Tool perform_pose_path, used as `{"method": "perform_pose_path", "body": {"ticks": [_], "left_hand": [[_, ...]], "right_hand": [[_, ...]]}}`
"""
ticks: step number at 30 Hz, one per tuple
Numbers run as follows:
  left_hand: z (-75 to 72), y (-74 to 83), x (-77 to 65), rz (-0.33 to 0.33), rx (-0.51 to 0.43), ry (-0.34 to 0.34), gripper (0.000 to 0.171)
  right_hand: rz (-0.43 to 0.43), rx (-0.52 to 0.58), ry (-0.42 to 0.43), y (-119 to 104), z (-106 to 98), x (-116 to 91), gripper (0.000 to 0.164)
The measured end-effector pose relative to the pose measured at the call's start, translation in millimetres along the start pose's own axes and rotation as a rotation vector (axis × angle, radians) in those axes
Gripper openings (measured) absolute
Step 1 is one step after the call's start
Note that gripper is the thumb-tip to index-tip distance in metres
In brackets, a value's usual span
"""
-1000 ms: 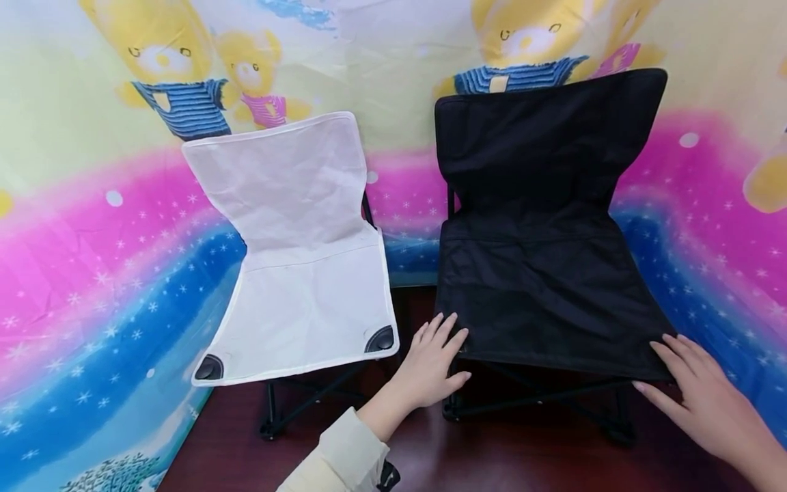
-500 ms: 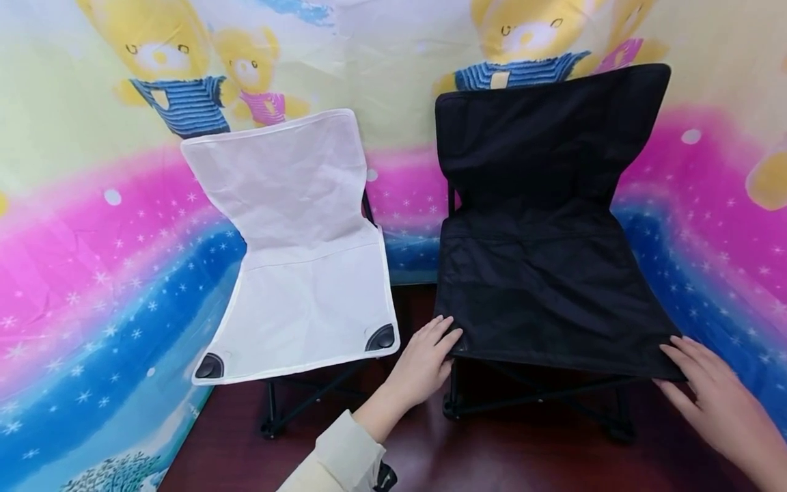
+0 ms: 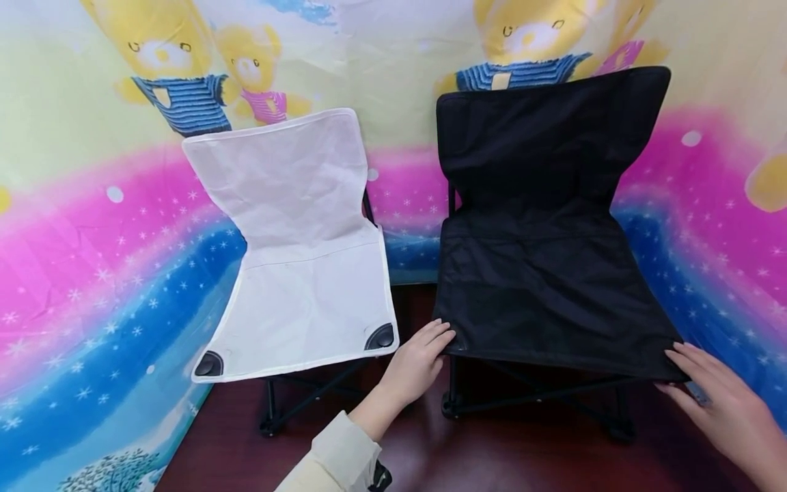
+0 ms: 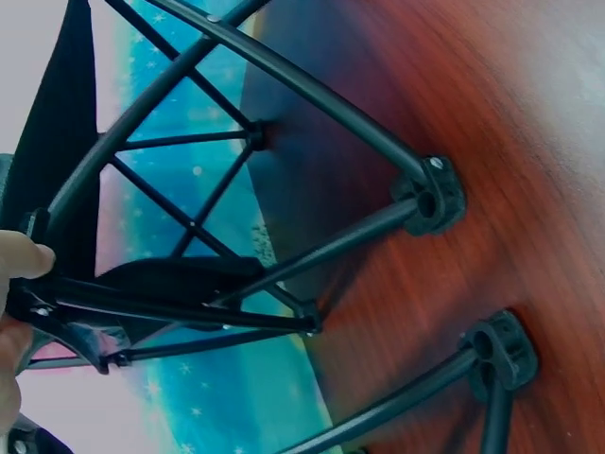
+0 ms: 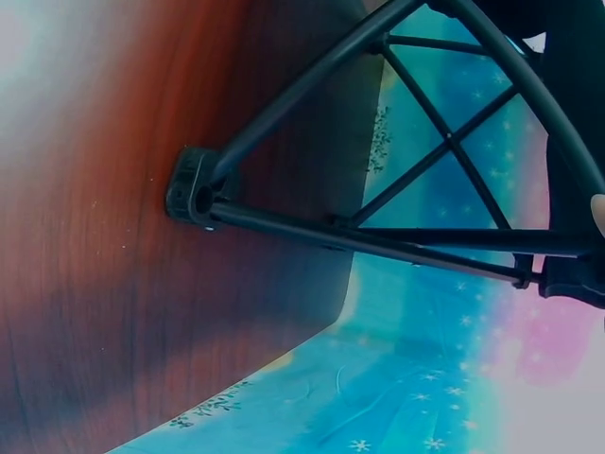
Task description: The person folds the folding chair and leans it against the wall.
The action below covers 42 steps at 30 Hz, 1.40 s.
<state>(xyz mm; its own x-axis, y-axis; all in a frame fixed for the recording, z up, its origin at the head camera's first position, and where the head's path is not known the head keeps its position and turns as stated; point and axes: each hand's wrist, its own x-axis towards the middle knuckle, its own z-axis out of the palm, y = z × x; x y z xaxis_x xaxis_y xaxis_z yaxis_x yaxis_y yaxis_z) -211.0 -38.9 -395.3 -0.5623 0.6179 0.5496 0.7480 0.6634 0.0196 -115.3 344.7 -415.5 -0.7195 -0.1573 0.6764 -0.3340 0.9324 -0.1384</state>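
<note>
A black folding chair (image 3: 541,294) stands upright, its fabric seat and backrest spread out. My left hand (image 3: 415,365) grips the seat's front left corner, fingers over the top. In the left wrist view, the thumb (image 4: 26,257) is on the black frame at that corner. The front right corner is pinched by my right hand (image 3: 722,403), fingers above and thumb below. Only a fingertip (image 5: 599,213) of the right hand shows in the right wrist view. Beneath the seat, crossed tubes run down to a plastic foot (image 5: 194,189) on the dark red surface.
A white folding chair (image 3: 307,301) with black corner patches stands open close by on the left. Behind both chairs hangs a printed backdrop (image 3: 406,191) with bears and snowflakes. The glossy reddish-brown surface (image 3: 522,458) lies under the chair feet.
My left thumb has gone from sticking out beside the corner to out of sight beneath it. The right hand has shifted slightly right, and the seat's right corner with it.
</note>
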Motion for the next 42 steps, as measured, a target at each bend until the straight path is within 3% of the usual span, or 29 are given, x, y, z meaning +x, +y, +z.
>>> {"method": "perform_pose_path", "body": {"ticks": [10,15,19,27,35,42], "left_hand": [[9.6,-7.1,-5.8,0.094,-0.021,0.162,0.038],[12.1,-8.0,-7.0,0.087,-0.075,0.202,0.038],[11.8,-6.6,-5.7,0.075,-0.124,0.229,0.038],[11.8,-5.8,-3.7,0.061,-0.186,0.252,0.039],[9.0,-3.8,-0.9,0.073,-0.186,0.236,0.04],[5.5,-3.8,1.4,0.073,-0.169,0.252,0.038]], "right_hand": [[-0.032,-0.03,0.042,1.9,0.9,-4.4,0.069],[0.006,-0.048,0.075,-1.1,4.2,-8.5,0.069],[-0.017,-0.03,0.137,-1.6,5.3,-8.8,0.066],[-0.038,-0.023,0.14,-2.5,2.2,-5.6,0.064],[-0.049,-0.03,0.098,-0.5,-0.5,-3.0,0.061],[-0.056,-0.034,0.125,-2.7,0.2,3.3,0.061]]}}
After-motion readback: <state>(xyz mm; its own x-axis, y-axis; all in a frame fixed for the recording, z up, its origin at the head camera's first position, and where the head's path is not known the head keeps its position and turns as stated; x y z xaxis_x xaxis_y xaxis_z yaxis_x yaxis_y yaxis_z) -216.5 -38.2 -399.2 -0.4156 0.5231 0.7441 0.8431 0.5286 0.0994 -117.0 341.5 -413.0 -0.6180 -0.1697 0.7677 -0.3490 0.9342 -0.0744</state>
